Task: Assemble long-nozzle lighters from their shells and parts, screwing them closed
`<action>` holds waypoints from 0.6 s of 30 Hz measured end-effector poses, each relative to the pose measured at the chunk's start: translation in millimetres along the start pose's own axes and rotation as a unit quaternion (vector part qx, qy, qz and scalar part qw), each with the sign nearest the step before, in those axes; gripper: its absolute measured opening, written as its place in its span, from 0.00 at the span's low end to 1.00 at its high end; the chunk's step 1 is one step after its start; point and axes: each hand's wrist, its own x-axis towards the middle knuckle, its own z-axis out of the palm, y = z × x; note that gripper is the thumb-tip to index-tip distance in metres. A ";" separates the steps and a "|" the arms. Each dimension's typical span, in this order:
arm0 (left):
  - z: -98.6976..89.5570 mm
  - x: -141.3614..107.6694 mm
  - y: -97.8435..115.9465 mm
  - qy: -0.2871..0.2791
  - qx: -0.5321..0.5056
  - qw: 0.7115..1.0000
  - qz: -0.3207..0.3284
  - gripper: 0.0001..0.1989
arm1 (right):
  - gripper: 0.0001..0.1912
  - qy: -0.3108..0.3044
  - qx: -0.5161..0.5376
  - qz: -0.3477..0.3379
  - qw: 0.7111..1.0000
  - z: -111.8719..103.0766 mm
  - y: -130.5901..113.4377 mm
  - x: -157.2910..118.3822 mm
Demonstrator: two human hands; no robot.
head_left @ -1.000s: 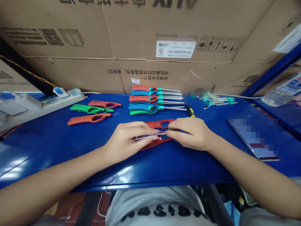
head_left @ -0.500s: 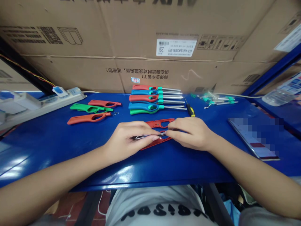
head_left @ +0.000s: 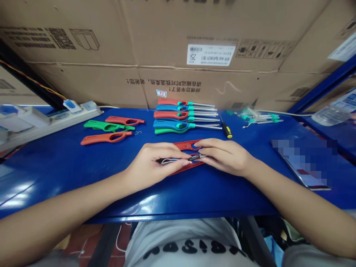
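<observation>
My left hand [head_left: 154,161] is closed in a pinch on a slim black part with a white wire [head_left: 196,157]; the wire loops back toward the palm. My right hand [head_left: 226,155] has its fingertips closed around the other end of this part, partly hiding it. Underneath both hands lie two red lighter handle halves, with the upper half [head_left: 183,145] showing its hollow inner side and the lower half [head_left: 179,170] largely covered by my fingers.
Assembled long-nosed lighters [head_left: 174,115] lie stacked at the back, beside a black-and-yellow screwdriver [head_left: 227,130]. Loose handles [head_left: 107,138] and a power strip [head_left: 63,120] are at left. Metal lighter tubes [head_left: 263,119], a phone [head_left: 302,165] and a plastic bottle [head_left: 330,113] are at right.
My right hand's fingers have shifted slightly and straightened, so more of the black part shows between the hands. My left hand keeps its pinch almost in place.
</observation>
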 end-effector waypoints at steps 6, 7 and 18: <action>4.6 -4.0 -2.3 -0.007 0.003 1.000 0.011 0.07 | 0.05 0.002 -0.062 -0.042 0.997 -8.1 -7.7 12.5; 5.1 -4.4 -2.3 -0.003 0.006 1.000 0.016 0.07 | 0.06 -0.007 -0.072 -0.041 0.996 -9.3 -8.9 13.9; 6.7 -1.6 -2.2 0.015 -0.068 0.989 -0.127 0.04 | 0.10 -0.043 -0.031 -0.006 0.999 -2.6 -6.8 11.8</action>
